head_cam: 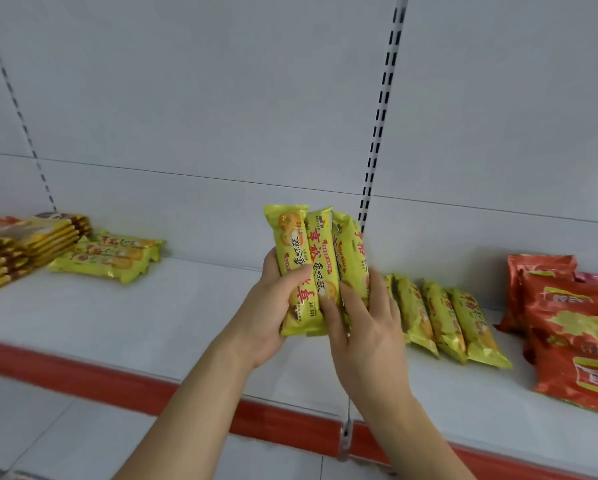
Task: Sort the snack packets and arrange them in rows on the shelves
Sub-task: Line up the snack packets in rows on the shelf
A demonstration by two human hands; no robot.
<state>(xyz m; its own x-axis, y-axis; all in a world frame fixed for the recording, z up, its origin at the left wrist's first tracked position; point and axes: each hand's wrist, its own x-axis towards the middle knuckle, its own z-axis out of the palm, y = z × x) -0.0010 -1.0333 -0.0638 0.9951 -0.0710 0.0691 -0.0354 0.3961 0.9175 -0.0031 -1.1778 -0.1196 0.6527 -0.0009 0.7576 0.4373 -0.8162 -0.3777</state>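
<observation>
above white shelf (193, 306), red front edge (83, 372), pale wall (221, 98)

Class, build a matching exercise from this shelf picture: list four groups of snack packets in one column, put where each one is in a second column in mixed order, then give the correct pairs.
Column 1
1. bundle of three yellow packets
2. red bags
3. row of yellow-green packets
4. stacked gold packets

Column 2
A. far left end of the shelf
B. held above the shelf in the left hand and right hand
C. far right end of the shelf
D. lying on the shelf just right of the hands

Pairs: 1-B, 2-C, 3-D, 4-A
</observation>
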